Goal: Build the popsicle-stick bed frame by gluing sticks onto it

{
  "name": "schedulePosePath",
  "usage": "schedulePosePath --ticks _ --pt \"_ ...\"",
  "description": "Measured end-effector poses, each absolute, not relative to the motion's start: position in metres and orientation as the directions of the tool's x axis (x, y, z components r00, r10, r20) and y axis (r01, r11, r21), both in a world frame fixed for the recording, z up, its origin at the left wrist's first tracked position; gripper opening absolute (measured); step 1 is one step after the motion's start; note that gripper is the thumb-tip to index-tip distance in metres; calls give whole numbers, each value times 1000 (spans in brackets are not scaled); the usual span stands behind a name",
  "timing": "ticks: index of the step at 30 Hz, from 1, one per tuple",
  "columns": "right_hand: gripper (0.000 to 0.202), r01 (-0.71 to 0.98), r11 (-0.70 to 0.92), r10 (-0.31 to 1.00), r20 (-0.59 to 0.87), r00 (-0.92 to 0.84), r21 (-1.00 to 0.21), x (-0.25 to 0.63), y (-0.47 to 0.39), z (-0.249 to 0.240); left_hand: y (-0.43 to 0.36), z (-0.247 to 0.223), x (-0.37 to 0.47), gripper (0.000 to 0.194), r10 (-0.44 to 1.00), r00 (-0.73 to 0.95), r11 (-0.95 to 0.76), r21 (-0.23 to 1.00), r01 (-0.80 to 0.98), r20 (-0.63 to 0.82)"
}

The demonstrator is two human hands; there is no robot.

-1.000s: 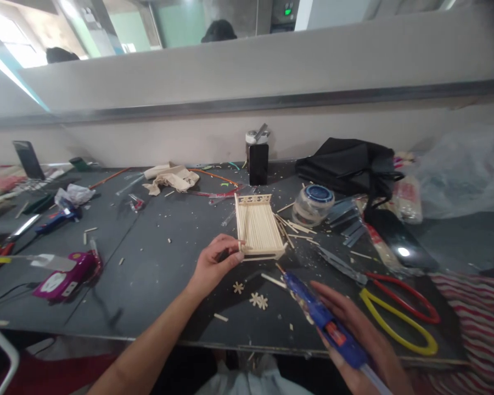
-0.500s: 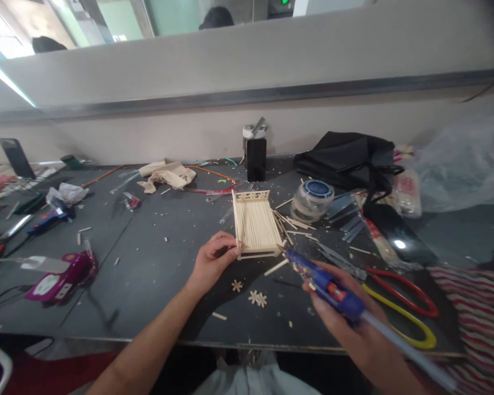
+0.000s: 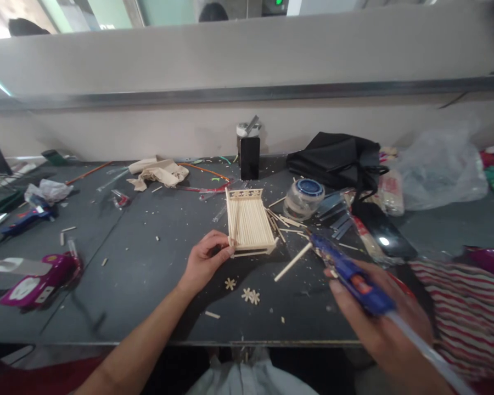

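Note:
A small bed-like frame of pale wooden sticks (image 3: pixel 251 222) rests on the dark table. My left hand (image 3: pixel 208 260) pinches its near left corner between thumb and fingers. To the right, my right hand (image 3: pixel 382 312) is wrapped round a blue glue gun (image 3: pixel 354 277) with a long clear glue stick in its back. The gun's nozzle points up and left, apart from the frame. A loose wooden stick (image 3: pixel 293 262) lies slanted by the nozzle. Nearer me are little star-shaped wooden pieces (image 3: pixel 230 283).
Behind the frame a black phone (image 3: pixel 250 158) stands upright. A blue-lidded jar (image 3: pixel 304 198), loose sticks and a black bag (image 3: pixel 333 159) are at the right. Another phone (image 3: pixel 385 233) lies beside striped cloth (image 3: pixel 456 312). A purple glue gun (image 3: pixel 41 282) lies at the left.
My right hand has drawn the glue gun rightward, away from the frame's near right corner. My left hand keeps hold of the frame. The whole view has shifted slightly.

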State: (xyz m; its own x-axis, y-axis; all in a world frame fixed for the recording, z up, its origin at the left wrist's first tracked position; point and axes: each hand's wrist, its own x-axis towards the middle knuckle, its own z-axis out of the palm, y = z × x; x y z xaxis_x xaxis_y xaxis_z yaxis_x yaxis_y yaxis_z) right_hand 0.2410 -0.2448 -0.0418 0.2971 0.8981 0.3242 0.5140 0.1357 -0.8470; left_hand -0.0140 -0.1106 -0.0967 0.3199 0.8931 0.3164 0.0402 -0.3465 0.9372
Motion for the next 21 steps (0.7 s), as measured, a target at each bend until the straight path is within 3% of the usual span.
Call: schedulePosePath --ticks 4,7,9,12,17,21 --pt "19 507 66 939 226 261 -859 242 -239 -39 -109 -99 -14 9 897 323 -322 947 8 302" --pt "22 425 -8 959 113 260 -905 239 -239 -39 -114 -94 -18 25 917 300 -273 962 -4 262" --pt "24 343 -27 963 67 260 -939 236 -241 -40 -124 -86 -21 31 942 215 -272 961 43 257" --pt "24 296 -34 961 50 270 -955 234 -246 -43 -148 -70 -24 20 935 48 -354 919 171 351" --pt "22 421 47 952 168 254 -906 225 -256 -41 -166 -70 -20 9 932 74 -355 847 395 356" --pt "15 630 235 931 357 72 -741 209 -254 -41 -146 -87 -18 21 981 24 -194 946 259 194"
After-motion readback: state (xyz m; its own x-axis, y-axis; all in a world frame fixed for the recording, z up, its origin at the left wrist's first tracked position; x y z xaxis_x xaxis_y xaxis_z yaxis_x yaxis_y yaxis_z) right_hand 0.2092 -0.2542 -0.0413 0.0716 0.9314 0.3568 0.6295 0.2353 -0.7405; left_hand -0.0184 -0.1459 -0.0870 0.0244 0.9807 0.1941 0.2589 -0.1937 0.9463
